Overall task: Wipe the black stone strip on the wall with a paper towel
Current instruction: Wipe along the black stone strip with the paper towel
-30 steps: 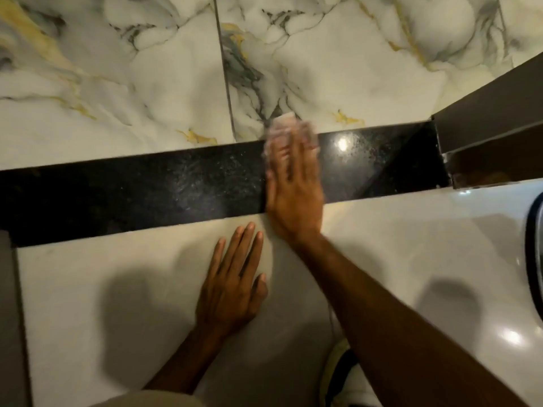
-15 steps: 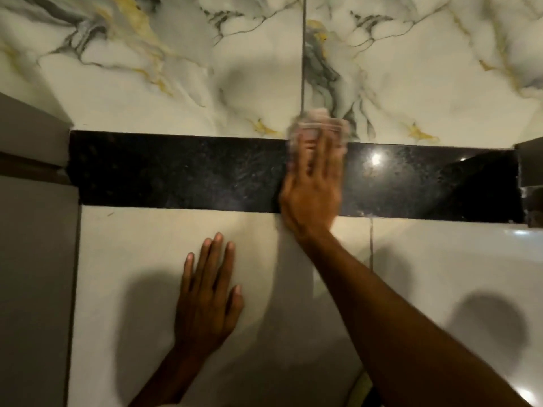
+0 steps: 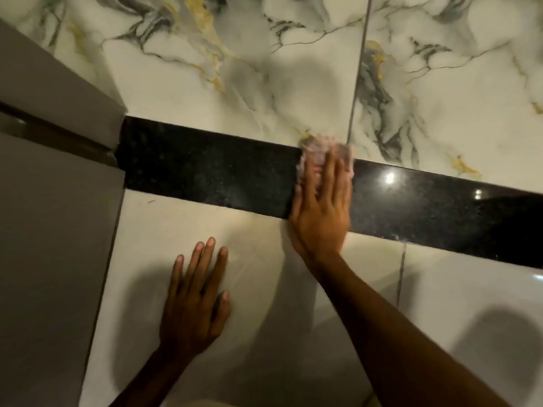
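The head view looks at a tiled wall, where the black stone strip [image 3: 211, 177] runs across it from a grey panel [image 3: 55, 236] on the left down toward the right edge, between veined marble tiles [image 3: 235, 83] above and plain pale tiles [image 3: 164, 224] below. The step in hand looks to be the wipe itself: the right hand [image 3: 321, 207] lies flat across the strip, fingers [image 3: 330, 168] straight and close together, pressing the crumpled paper towel [image 3: 318, 148] against the stone, with the towel's top edge spilling onto the marble above. The right forearm reaches up from the lower right corner. The left hand [image 3: 195, 298] is spread open on the pale tile below the strip, holding nothing, seemingly bracing the body. The two hands are well apart. The next move probably calls for sliding the flattened palm sideways along the strip with steady pressure; the stretch toward the grey panel looks duller and speckled, while the stretch to the right shines.
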Motion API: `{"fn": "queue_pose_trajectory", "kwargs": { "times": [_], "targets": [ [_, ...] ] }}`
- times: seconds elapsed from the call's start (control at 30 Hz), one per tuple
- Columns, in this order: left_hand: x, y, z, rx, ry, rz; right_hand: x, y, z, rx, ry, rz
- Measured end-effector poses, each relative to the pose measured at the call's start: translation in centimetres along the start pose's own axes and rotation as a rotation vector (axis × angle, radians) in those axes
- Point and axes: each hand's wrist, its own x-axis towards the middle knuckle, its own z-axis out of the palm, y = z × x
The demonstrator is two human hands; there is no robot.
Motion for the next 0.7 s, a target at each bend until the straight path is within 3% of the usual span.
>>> {"fn": "queue_pose_trajectory", "kwargs": {
  "times": [0.13,0.27,0.33,0.4,0.47,0.53,0.6,0.7],
  "targets": [
    [-0.1,-0.3,0.4,0.012,0.030,-0.068,0.7,-6.1,2.2,-0.005,-0.055,-0.325],
    [0.1,-0.1,-0.1,-0.017,0.080,-0.182,-3.4,-2.0,0.6,-0.061,-0.124,-0.639],
    [0.2,0.2,-0.2,-0.043,0.087,-0.193,-4.4,0.8,-0.6,-0.079,-0.140,-0.582],
    [0.3,0.2,-0.1,-0.046,0.086,-0.202,-3.3,0.5,-0.9,-0.080,-0.131,-0.400],
    [0.3,0.1,0.0,-0.055,0.081,-0.187,-1.0,-3.1,-0.3,-0.038,-0.098,-0.180],
    [0.2,-0.1,0.3,-0.072,0.087,-0.178,1.3,-7.9,0.9,0.020,-0.106,-0.098],
    [0.2,-0.1,0.4,-0.070,0.112,-0.232,2.1,-12.3,2.5,0.039,-0.197,-0.284],
    [0.3,0.1,0.4,-0.054,0.145,-0.364,1.0,-14.3,3.8,-0.031,-0.242,-0.746]
  ]
}}
